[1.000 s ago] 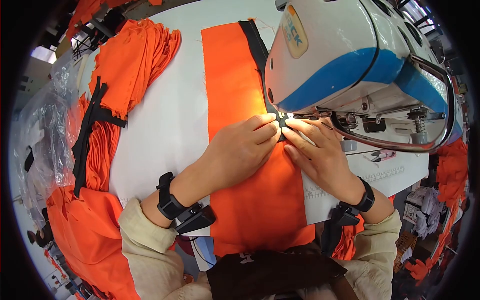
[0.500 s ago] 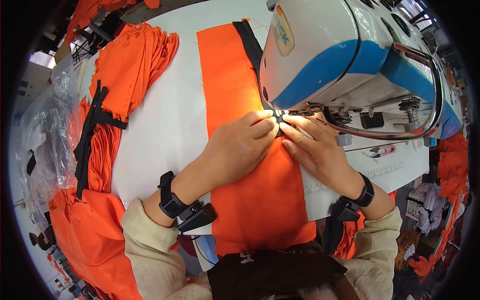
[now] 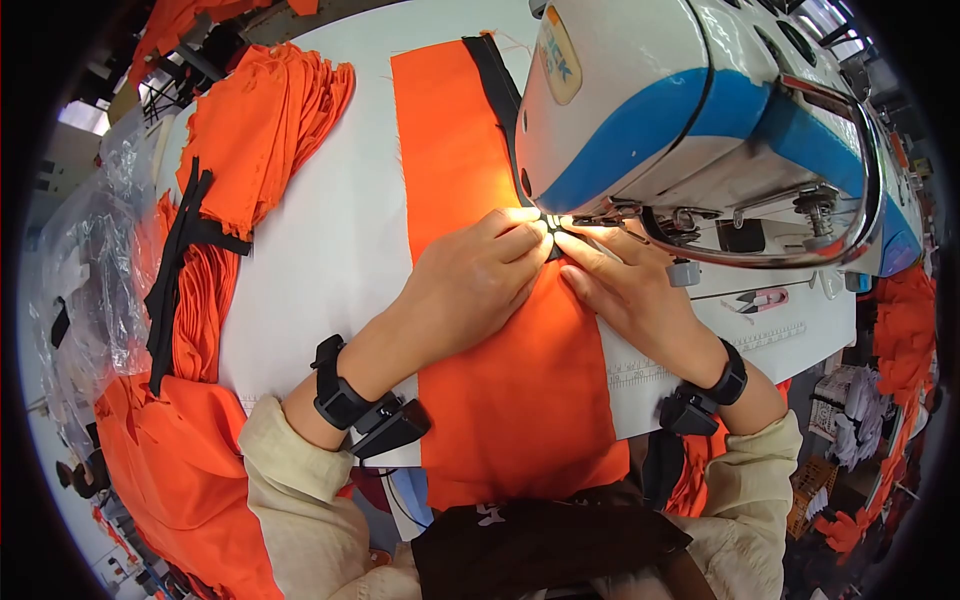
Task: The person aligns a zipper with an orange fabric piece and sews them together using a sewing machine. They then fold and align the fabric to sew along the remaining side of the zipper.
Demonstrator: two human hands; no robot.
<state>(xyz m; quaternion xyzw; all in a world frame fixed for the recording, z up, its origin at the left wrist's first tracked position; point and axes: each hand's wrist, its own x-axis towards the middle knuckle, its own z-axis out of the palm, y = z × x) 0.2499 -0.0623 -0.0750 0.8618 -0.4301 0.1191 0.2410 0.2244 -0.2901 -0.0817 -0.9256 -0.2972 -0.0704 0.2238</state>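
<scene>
An orange fabric panel [image 3: 455,130] lies lengthwise on the white sewing table, with a black strip [image 3: 490,80] along its right edge. My left hand [image 3: 478,275] has its fingertips pinched on the black strip, just in front of the needle area. Close beside it, my right hand [image 3: 630,285] pinches the same strip from the right, fingertips nearly touching the left ones. Both hands rest low over the orange panel under the head of a white and blue sewing machine [image 3: 650,110]. A bright lamp lights the fingertips; the needle itself is hidden.
Stacked orange pieces [image 3: 265,130] lie at the left with black strips [image 3: 180,265] across them. Clear plastic wrapping [image 3: 100,270] hangs by the left edge. Small thread snips [image 3: 762,300] and a printed ruler scale [image 3: 640,373] are on the table [image 3: 330,230] at right.
Both hands stay pinched at the black strip and have shifted very slightly. The view has moved a little; the fabric otherwise looks nearly the same.
</scene>
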